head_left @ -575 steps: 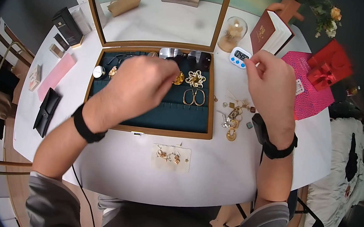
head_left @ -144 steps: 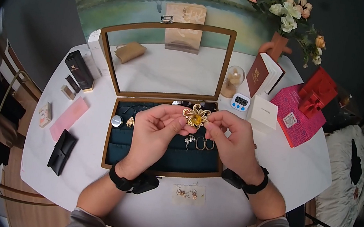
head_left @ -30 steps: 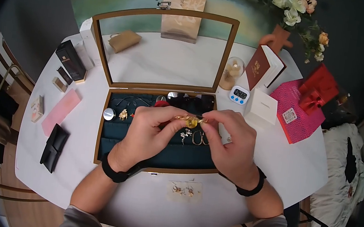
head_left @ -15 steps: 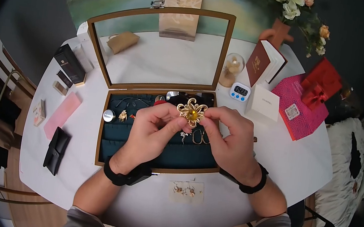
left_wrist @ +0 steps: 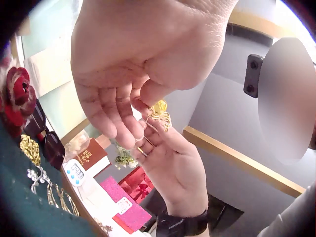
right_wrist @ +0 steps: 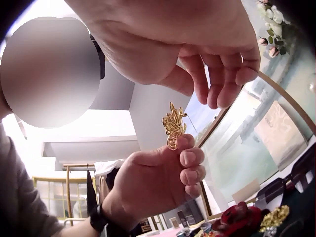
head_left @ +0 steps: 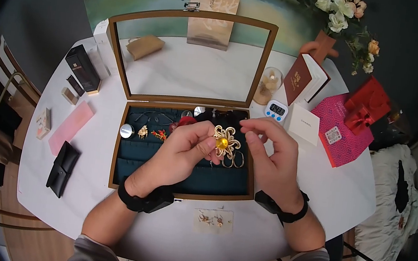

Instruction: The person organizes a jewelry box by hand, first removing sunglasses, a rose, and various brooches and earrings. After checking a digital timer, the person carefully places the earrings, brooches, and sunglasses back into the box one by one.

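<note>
A gold flower brooch with a yellow stone point(head_left: 222, 143) is pinched between thumb and fingers of the left hand point(head_left: 174, 152), above the jewellery box. To its right the right hand point(head_left: 274, 157) is held up with bent, loose fingers, apart from the brooch. In the right wrist view, the brooch point(right_wrist: 174, 126) shows from the side, a thin pin sticking out. The left wrist view shows the brooch point(left_wrist: 160, 111) by the left fingertips. The box point(head_left: 253, 186) has a wooden frame, green lining and raised clear lid; gold hoops point(head_left: 238, 159) lie inside.
Inside the box are a round container point(head_left: 126, 131), small brooches point(head_left: 143, 131) and sunglasses. A card with earrings point(head_left: 213, 220) lies in front. To the right stand a timer point(head_left: 276, 110), a white box point(head_left: 304, 123) and a book point(head_left: 300, 79); a black case point(head_left: 62, 168) is at left.
The right fingers have let go of the brooch and moved slightly right. The left hand keeps hold of it, and its stone has turned from edge-on to face up since one second ago.
</note>
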A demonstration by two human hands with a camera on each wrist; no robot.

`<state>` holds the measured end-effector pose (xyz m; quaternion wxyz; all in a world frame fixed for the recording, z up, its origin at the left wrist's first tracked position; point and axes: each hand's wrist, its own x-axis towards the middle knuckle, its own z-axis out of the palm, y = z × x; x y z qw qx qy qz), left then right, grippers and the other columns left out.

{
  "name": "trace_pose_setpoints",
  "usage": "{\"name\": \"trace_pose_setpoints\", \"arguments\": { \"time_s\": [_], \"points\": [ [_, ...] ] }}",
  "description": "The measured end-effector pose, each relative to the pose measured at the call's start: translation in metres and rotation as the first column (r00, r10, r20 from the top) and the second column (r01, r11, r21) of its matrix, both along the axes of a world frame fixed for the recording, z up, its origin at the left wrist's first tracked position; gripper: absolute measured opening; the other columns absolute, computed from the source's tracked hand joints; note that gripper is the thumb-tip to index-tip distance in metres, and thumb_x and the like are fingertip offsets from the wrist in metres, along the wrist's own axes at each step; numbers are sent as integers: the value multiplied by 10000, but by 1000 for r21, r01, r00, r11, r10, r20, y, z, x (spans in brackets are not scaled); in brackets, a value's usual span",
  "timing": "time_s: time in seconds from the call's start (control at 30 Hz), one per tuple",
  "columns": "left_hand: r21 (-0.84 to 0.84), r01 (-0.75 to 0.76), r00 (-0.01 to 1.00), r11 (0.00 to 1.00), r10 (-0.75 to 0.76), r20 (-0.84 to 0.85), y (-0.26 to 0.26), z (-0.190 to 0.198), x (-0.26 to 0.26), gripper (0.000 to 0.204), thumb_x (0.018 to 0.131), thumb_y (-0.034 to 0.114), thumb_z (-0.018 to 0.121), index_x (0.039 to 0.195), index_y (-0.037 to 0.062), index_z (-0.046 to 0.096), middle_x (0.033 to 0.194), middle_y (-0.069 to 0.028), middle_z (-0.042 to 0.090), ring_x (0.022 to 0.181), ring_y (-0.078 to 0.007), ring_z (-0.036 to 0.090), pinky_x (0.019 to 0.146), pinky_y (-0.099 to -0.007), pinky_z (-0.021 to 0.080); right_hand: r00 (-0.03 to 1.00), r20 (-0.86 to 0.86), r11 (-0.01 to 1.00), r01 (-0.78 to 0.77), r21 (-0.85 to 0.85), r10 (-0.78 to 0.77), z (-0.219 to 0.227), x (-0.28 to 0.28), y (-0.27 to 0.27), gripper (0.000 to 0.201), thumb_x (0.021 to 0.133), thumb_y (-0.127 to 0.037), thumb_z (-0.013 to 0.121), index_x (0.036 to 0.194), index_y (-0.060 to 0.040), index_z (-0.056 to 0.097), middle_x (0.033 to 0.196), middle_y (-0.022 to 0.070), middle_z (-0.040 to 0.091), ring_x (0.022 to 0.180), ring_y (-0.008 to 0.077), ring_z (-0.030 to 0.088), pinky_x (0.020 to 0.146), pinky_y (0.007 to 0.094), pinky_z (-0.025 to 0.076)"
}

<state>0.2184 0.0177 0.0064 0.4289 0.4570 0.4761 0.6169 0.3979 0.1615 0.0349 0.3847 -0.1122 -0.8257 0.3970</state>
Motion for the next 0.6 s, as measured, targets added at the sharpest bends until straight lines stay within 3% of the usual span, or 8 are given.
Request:
{"name": "trace_pose_setpoints", "arguments": {
  "time_s": [0.07, 0.3, 0.4, 0.47, 0.6],
  "points": [
    [-40, 72, 997, 997, -72, 7, 0, -1, -2, 200, 1169, 165, 550, 1096, 12, 657, 1001, -32, 713, 933, -105, 701, 866, -272, 569, 992, 18, 975, -118, -191, 123, -3, -1, -2, 191, 1084, -39, 601, 1208, 44, 720, 1012, 93, 718, 901, 142, 654, 788, 286, 516],
    [-88, -4, 992, 996, -7, -126, 1, 2, 0, 192, 1166, 137, 559, 1039, 7, 621, 917, -5, 674, 865, -69, 633, 808, -248, 536, 968, -1, 885, -229, -405, 250, -3, -1, 1, 228, 1130, -98, 575, 1173, 71, 722, 975, 53, 750, 888, 80, 636, 797, 248, 515],
    [-84, -18, 989, 996, 5, -145, 2, -2, 0, 203, 1158, 142, 576, 1018, 7, 631, 885, 4, 674, 830, -53, 622, 766, -235, 516, 964, 52, 883, -216, -416, 261, -7, -1, 8, 236, 1126, -121, 603, 1173, 71, 732, 957, 37, 759, 876, 59, 645, 786, 231, 521],
    [-144, 10, 986, 990, -33, -161, 1, -3, -4, 178, 1151, 117, 582, 1045, -3, 662, 964, -12, 692, 914, -87, 676, 853, -265, 564, 966, 56, 887, -209, -412, 254, -5, -2, 6, 237, 1121, -127, 615, 1176, 69, 737, 955, 34, 763, 873, 55, 652, 781, 230, 524],
    [-180, -20, 976, 983, -19, -216, 2, -4, 0, 176, 1149, 109, 581, 1050, -12, 661, 971, -14, 690, 915, -89, 672, 853, -267, 564, 969, 114, 930, -174, -324, 221, -4, -2, 5, 228, 1102, -123, 651, 1172, 67, 755, 943, 24, 773, 845, 50, 669, 753, 227, 530]
  ]
}}
